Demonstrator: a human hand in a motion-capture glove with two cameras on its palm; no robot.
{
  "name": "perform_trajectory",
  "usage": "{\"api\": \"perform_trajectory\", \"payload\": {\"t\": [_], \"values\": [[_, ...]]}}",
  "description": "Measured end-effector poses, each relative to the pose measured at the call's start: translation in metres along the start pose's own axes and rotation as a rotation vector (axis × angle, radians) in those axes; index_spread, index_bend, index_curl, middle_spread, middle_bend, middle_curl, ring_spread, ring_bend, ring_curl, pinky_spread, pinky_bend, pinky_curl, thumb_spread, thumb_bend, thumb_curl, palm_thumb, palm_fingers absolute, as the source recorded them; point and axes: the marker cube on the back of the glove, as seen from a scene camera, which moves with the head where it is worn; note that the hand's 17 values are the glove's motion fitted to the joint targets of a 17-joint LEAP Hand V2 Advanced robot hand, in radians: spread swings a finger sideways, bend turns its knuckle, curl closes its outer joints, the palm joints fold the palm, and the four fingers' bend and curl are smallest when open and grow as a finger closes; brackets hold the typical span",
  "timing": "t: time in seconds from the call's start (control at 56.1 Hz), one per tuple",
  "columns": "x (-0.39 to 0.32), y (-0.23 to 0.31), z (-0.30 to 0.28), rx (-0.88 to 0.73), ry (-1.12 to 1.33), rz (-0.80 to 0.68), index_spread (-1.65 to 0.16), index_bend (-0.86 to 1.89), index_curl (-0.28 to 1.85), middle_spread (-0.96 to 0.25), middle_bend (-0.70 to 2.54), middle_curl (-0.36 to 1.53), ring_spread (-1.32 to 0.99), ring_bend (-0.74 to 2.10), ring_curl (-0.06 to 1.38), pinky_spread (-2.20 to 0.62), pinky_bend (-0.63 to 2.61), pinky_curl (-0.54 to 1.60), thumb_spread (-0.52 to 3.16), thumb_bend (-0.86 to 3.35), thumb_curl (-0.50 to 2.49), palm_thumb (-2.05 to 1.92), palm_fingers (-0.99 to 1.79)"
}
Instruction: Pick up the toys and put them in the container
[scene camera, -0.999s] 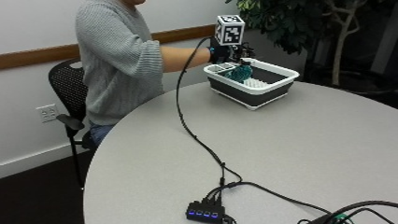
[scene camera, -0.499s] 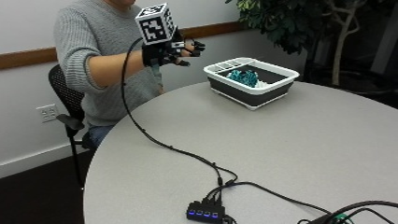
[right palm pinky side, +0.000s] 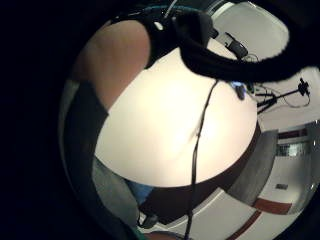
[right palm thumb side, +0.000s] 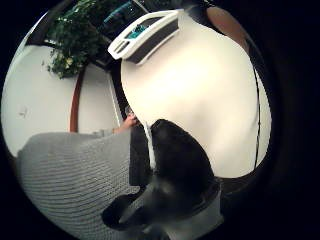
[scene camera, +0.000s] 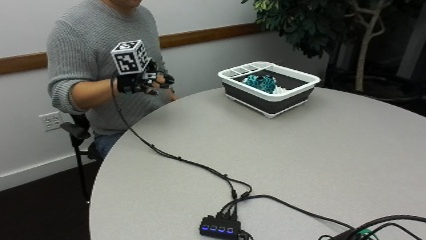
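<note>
A white and black container (scene camera: 269, 88) stands at the far side of the round table (scene camera: 299, 150). Teal toys (scene camera: 259, 82) lie inside it. My gloved right hand (scene camera: 142, 82) hovers in front of the person's chest, by the table's edge and well apart from the container. Its fingers are loosely curled and hold nothing. The thumb side palm view shows the container (right palm thumb side: 145, 31) far off with the teal toys (right palm thumb side: 134, 35) in it, and the bare left hand (right palm thumb side: 129, 121) resting at the table's rim.
A black cable (scene camera: 180, 159) runs from the glove across the table to a small hub with blue lights (scene camera: 218, 227) near the front edge. A leafy plant (scene camera: 313, 25) stands behind the container. A black chair is behind the person.
The gloved hand was over the container a second ago. It has pulled back across the table to the person's chest, holding nothing. The teal toys stay in the container.
</note>
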Motion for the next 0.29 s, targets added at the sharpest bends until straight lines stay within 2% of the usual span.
{"api": "perform_trajectory", "payload": {"t": [0.143,0.285], "values": [[0.008,0.024,0.025,-0.088,-0.034,0.057,-0.39,0.21,0.46,-0.15,0.18,0.31,-0.08,0.2,0.25,0.1,0.71,0.32,1.36,-0.06,0.13,-0.09,-0.01],[0.013,0.026,0.025,-0.067,-0.011,0.047,-0.39,0.2,0.46,-0.15,0.17,0.31,-0.09,0.2,0.25,0.1,0.71,0.33,1.36,-0.06,0.13,-0.09,-0.01]]}}
